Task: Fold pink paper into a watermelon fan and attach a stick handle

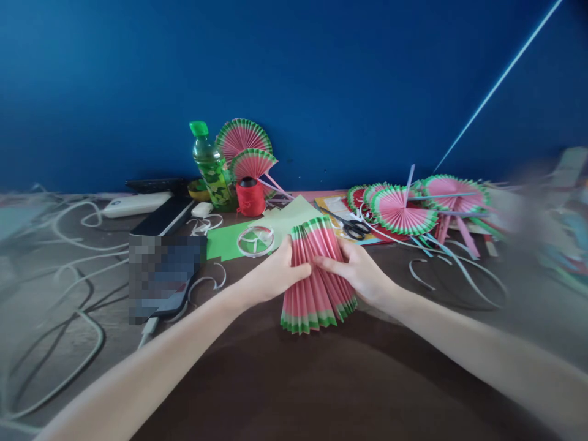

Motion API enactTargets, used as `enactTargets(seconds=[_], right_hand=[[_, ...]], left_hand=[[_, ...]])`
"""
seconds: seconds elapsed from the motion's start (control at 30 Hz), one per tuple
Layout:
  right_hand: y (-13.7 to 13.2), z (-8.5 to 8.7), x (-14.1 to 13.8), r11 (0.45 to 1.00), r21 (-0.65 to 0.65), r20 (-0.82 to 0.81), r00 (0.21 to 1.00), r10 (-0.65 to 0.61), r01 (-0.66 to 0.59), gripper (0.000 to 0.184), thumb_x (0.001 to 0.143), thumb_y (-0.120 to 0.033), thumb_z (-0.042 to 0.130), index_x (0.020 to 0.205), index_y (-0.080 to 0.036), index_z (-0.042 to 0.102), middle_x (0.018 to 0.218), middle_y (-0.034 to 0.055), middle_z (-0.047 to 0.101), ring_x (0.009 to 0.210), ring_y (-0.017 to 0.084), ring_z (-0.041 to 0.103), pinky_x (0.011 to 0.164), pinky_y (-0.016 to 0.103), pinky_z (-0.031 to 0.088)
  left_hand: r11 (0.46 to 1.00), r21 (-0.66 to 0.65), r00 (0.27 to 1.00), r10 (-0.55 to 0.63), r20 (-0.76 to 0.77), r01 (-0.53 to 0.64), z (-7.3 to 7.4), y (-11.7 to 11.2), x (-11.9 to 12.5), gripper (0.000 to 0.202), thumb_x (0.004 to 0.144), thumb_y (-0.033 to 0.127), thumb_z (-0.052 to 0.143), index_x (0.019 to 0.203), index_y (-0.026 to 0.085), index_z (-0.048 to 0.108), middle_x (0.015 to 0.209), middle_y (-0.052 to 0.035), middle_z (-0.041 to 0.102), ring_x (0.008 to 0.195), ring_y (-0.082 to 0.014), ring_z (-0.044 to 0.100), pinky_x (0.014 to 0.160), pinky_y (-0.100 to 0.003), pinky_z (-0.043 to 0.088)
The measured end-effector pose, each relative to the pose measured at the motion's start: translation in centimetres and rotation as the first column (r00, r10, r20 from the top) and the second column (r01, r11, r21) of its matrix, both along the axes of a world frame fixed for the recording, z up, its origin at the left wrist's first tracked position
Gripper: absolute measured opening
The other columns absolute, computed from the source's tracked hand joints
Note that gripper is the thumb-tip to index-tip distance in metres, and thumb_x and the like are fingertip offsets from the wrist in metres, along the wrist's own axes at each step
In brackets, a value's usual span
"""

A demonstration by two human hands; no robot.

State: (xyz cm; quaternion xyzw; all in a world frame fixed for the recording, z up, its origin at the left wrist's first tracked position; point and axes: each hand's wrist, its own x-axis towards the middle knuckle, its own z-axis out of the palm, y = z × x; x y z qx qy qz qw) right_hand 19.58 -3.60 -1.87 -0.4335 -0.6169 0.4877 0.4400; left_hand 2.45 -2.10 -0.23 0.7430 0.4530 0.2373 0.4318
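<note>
A pleated paper fan (pixel 309 302), pink with green and white edges like a watermelon, is held upright above the near middle of the table. Pinched at its waist, it spreads wider at the bottom. My left hand (pixel 280 269) grips its left side, thumb lying across the front folds. From the other side my right hand (pixel 361 269) grips it as well, its thumb meeting the left one at the centre. The fingers behind the paper are hidden. Just beyond the fan lie green paper sheets (pixel 223 240) and a roll of clear tape (pixel 255 241).
Scissors (pixel 351 228) and several finished watermelon fans (pixel 404 211) lie at the back right. A green bottle (pixel 212 168) and a red spool (pixel 250 199) stand at the back. Leftward are a phone (pixel 172 275), a power bank (pixel 136 204) and looping white cables (pixel 89 331).
</note>
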Motion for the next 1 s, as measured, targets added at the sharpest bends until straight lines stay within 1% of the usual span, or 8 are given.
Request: enactTargets(seconds=[0.1,0.27,0.37,0.57,0.77,0.93,1.0], right_hand=[[-0.05,0.04,-0.04,1.000,-0.002,0.007,1.000,0.002,-0.002,0.033,0.073,-0.040,0.063,0.097,-0.019,0.057,0.102,0.0069,0.064,0.092,0.022,0.060,0.085,0.040,0.046],[-0.09,0.02,-0.06,1.000,0.020,0.039,0.999,-0.009,0.008,0.033,0.073,-0.040,0.063,0.097,-0.018,0.057,0.099,0.0070,0.064,0.092,0.022,0.059,0.086,0.041,0.045],[-0.12,0.05,-0.09,1.000,0.026,0.049,0.999,-0.019,0.017,0.031,0.073,-0.039,0.063,0.095,-0.019,0.057,0.097,0.0066,0.064,0.092,0.023,0.059,0.085,0.041,0.045],[-0.18,0.16,-0.15,1.000,0.017,0.032,0.999,-0.017,0.016,0.030,0.072,-0.038,0.063,0.095,-0.019,0.057,0.096,0.0065,0.065,0.093,0.023,0.059,0.084,0.041,0.046],[-0.22,0.13,-0.15,1.000,0.015,0.035,0.999,-0.019,0.018,0.031,0.073,-0.038,0.063,0.096,-0.019,0.057,0.097,0.0069,0.064,0.091,0.023,0.059,0.084,0.041,0.046],[-0.24,0.12,-0.15,1.000,-0.002,0.038,0.999,-0.029,0.029,0.033,0.073,-0.041,0.063,0.097,-0.018,0.058,0.097,0.0075,0.065,0.090,0.022,0.060,0.083,0.041,0.046],[-0.23,0.13,-0.14,0.999,-0.007,0.039,0.999,-0.032,0.032,0.035,0.072,-0.042,0.063,0.097,-0.018,0.058,0.097,0.0077,0.064,0.090,0.022,0.060,0.083,0.040,0.046]], left_hand=[[1.000,-0.003,1.000,0.003,-0.001,-0.003,-0.04,0.05,0.03,0.052,0.074,0.032,0.050,0.120,0.012,0.036,0.113,-0.0120,0.051,0.116,-0.0307,0.042,0.097,-0.047,0.036],[0.999,0.036,0.999,-0.032,0.008,0.032,-0.15,0.14,0.03,0.052,0.074,0.029,0.048,0.120,0.011,0.034,0.121,-0.0130,0.046,0.120,-0.0294,0.038,0.102,-0.046,0.031],[0.999,0.019,0.999,-0.042,0.022,0.042,-0.05,0.05,0.07,0.052,0.075,0.028,0.047,0.121,0.011,0.032,0.121,-0.0130,0.045,0.121,-0.0284,0.037,0.104,-0.045,0.029],[0.999,-0.046,1.000,-0.008,0.015,0.009,0.31,-0.17,0.13,0.051,0.075,0.029,0.048,0.121,0.013,0.033,0.123,-0.0127,0.046,0.122,-0.0303,0.036,0.103,-0.047,0.028],[0.999,-0.018,0.999,-0.032,0.015,0.032,0.23,-0.03,0.03,0.054,0.075,0.030,0.048,0.124,0.013,0.032,0.126,-0.0129,0.044,0.123,-0.0300,0.036,0.104,-0.045,0.029],[0.998,-0.057,0.999,0.003,-0.051,-0.006,0.56,-0.07,0.04,0.052,0.076,0.036,0.050,0.119,0.010,0.035,0.118,-0.0145,0.049,0.121,-0.0310,0.038,0.101,-0.045,0.032],[0.998,-0.065,0.999,0.007,-0.051,-0.010,0.62,-0.06,0.03,0.050,0.077,0.039,0.050,0.116,0.011,0.037,0.115,-0.0143,0.051,0.120,-0.0308,0.039,0.099,-0.045,0.034]])
